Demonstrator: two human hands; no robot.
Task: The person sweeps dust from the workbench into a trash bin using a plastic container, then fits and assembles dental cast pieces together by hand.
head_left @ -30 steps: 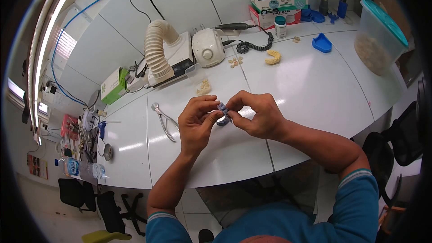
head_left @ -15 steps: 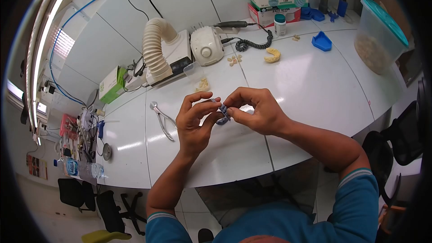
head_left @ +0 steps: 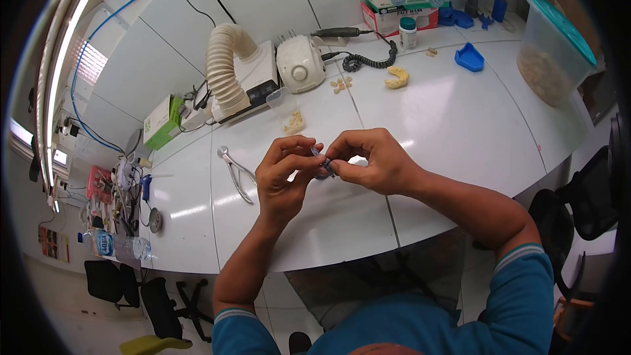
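Observation:
A small blue-grey piece (head_left: 327, 165), knobbly like a dental model, is held between my two hands above the white table. My left hand (head_left: 282, 174) pinches it from the left, thumb and fingers bent round it. From the right, my right hand (head_left: 369, 163) grips it between thumb and index finger. The fingers cover most of the piece, so its full shape is hidden. Metal pliers (head_left: 236, 174) lie on the table just left of my left hand, handles spread. Beyond the hands, a tipped clear cup (head_left: 280, 100) lies beside small yellowish pieces (head_left: 294, 122).
At the back stand a white hose unit (head_left: 230, 69) and a white control box (head_left: 301, 64) with a corded handpiece (head_left: 336, 32). A yellow dental cast (head_left: 397, 79), a blue tray (head_left: 469, 58), a white bottle (head_left: 407, 34) and a lidded tub (head_left: 552, 59) are farther right.
The blue-grey piece has turned between my fingers and less of its knobbly side shows. My left thumb and fingers have closed in nearer to my right fingertips.

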